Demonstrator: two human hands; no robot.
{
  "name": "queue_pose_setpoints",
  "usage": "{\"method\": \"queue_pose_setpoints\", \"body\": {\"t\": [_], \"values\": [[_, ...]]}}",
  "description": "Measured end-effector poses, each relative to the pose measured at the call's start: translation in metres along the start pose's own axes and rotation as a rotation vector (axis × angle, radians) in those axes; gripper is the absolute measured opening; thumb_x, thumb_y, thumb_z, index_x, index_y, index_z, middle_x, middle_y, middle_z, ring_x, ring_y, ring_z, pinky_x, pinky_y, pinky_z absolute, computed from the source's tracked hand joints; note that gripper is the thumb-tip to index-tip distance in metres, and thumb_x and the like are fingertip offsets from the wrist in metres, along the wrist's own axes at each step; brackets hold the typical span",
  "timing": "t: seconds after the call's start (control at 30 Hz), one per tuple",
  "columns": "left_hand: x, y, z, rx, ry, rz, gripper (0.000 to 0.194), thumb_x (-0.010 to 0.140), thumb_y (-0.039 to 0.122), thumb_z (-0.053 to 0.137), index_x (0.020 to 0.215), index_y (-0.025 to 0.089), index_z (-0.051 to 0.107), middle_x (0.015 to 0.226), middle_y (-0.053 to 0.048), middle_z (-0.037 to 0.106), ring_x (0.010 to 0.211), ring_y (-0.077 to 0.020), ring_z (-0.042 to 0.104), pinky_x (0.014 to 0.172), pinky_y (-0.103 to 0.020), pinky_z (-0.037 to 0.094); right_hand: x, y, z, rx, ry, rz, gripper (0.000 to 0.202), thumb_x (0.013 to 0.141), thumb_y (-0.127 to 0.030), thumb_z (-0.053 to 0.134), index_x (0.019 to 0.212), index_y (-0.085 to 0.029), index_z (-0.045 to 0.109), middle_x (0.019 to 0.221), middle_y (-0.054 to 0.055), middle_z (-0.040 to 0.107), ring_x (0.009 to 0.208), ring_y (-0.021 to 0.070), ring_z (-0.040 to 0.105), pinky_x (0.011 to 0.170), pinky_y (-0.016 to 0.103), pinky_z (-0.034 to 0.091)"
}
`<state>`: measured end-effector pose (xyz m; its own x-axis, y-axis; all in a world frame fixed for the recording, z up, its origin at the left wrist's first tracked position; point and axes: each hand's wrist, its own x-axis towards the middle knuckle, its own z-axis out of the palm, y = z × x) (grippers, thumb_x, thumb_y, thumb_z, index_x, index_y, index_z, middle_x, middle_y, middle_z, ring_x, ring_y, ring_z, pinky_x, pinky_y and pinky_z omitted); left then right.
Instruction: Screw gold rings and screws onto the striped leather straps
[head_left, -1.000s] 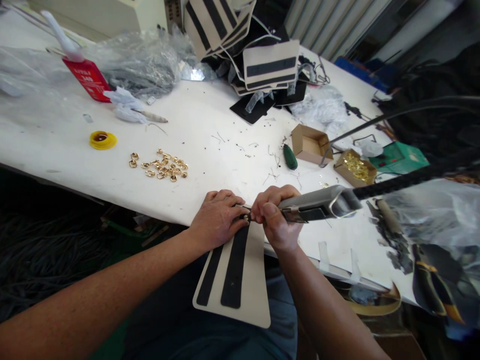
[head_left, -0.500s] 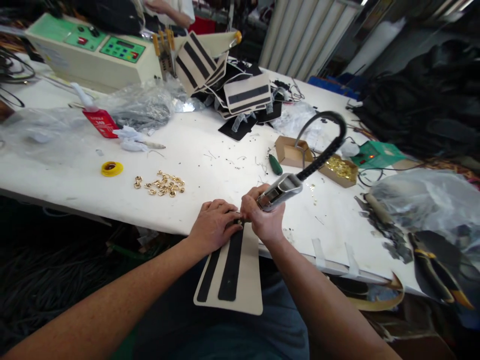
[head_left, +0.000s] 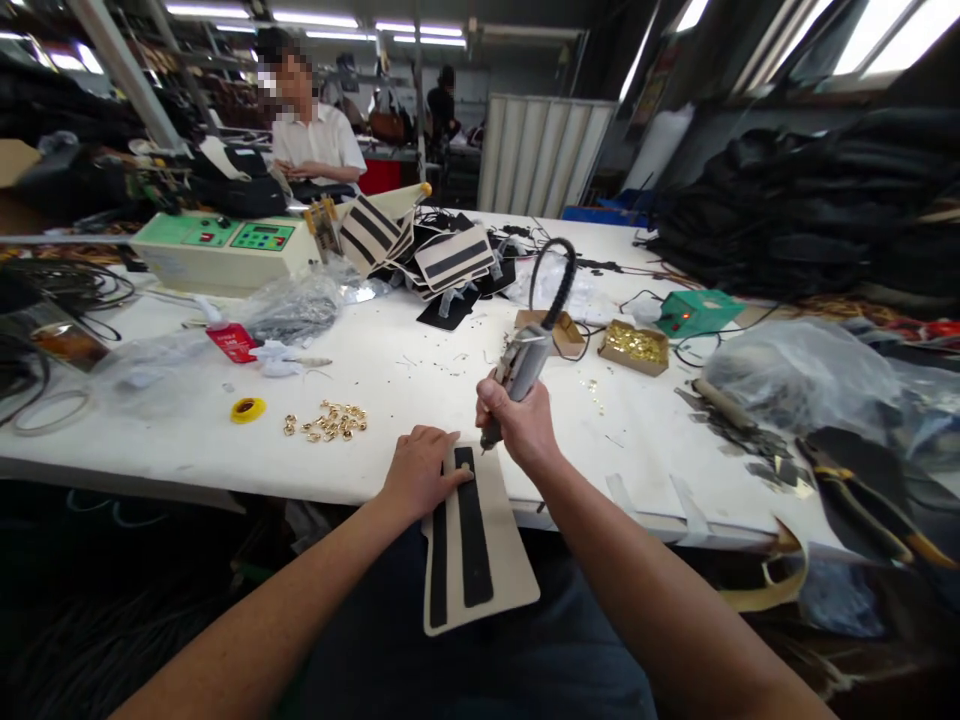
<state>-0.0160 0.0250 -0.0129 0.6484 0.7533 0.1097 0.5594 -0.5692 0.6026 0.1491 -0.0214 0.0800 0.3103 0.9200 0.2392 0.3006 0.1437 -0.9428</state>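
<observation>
A beige panel (head_left: 504,540) with two black strips lies partly on the table's front edge and hangs over it. My left hand (head_left: 421,472) presses on its upper left part, the thumb on a strip beside a small light-coloured piece. My right hand (head_left: 525,420) is wrapped round a grey powered hand tool (head_left: 526,362) with a black coiled cable. The tool points down, its thin tip near the panel's upper right edge; whether it touches cannot be told. Left of my hands lie gold-coloured rings (head_left: 341,420) and a yellow round holder (head_left: 247,410).
A green-topped machine (head_left: 225,250), a red bottle (head_left: 231,340) and plastic bags stand left. Stacked striped panels (head_left: 457,257) lie at the back. Right are a box of gold pieces (head_left: 634,346), a green box (head_left: 690,312) and pliers (head_left: 862,500). A person sits behind.
The view has tilted up. My right hand has raised the tool from beside my left fingertips and turned it more upright, baring the panel's upper end. My left hand still holds the panel.
</observation>
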Motion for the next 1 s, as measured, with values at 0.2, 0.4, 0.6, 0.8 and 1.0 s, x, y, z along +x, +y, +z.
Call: {"method": "queue_pose_setpoints", "body": {"t": [0.2,0.4,0.6,0.8,1.0], "values": [[0.007,0.009,-0.016,-0.257,-0.100,-0.202,0.054,0.070,0.030,0.085,0.121,0.016,0.074,0.118,-0.013,0.077,0.109,-0.0335,0.071,0.098,-0.042,0.052,0.022,0.014,-0.040,-0.846,-0.106,0.052,0.046,0.096,-0.064,0.056,0.106,-0.020,0.067,0.091,0.007,0.072,0.080,0.0232,0.066,0.067,0.031,0.047],[-0.037,0.012,-0.020,-0.628,-0.125,-0.372,0.030,0.079,0.036,0.077,0.102,0.017,0.074,0.081,-0.003,0.079,0.072,-0.0225,0.075,0.065,-0.029,0.057,0.032,0.062,-0.061,-1.026,-0.119,0.101,0.038,0.087,-0.044,0.074,0.118,-0.022,0.073,0.117,0.013,0.071,0.106,0.0310,0.066,0.087,0.037,0.050],[-0.103,0.000,-0.022,-1.306,0.254,-0.580,0.045,0.071,0.037,0.091,0.105,0.018,0.069,0.089,-0.003,0.080,0.078,-0.0187,0.075,0.074,-0.028,0.060,-0.024,0.046,-0.069,-0.836,-0.004,-0.016,0.054,0.090,-0.046,0.071,0.137,-0.019,0.066,0.134,0.017,0.067,0.125,0.0350,0.060,0.108,0.048,0.045],[-0.153,-0.014,-0.008,-1.627,0.568,-0.691,0.044,0.073,0.033,0.092,0.107,0.021,0.067,0.104,-0.005,0.079,0.092,-0.0219,0.077,0.081,-0.034,0.064,-0.111,0.009,-0.045,-0.003,-0.396,0.395,0.058,0.094,-0.069,0.057,0.124,-0.023,0.074,0.124,0.012,0.075,0.116,0.0348,0.068,0.100,0.047,0.053],[-0.171,-0.027,0.006,-1.631,0.689,-0.784,0.049,0.074,0.036,0.091,0.114,0.023,0.066,0.107,-0.005,0.078,0.101,-0.0264,0.076,0.087,-0.039,0.064,-0.116,-0.011,0.008,0.032,-0.384,0.313,0.038,0.093,-0.057,0.066,0.110,-0.025,0.078,0.099,0.006,0.077,0.096,0.0313,0.071,0.084,0.040,0.056]]}}
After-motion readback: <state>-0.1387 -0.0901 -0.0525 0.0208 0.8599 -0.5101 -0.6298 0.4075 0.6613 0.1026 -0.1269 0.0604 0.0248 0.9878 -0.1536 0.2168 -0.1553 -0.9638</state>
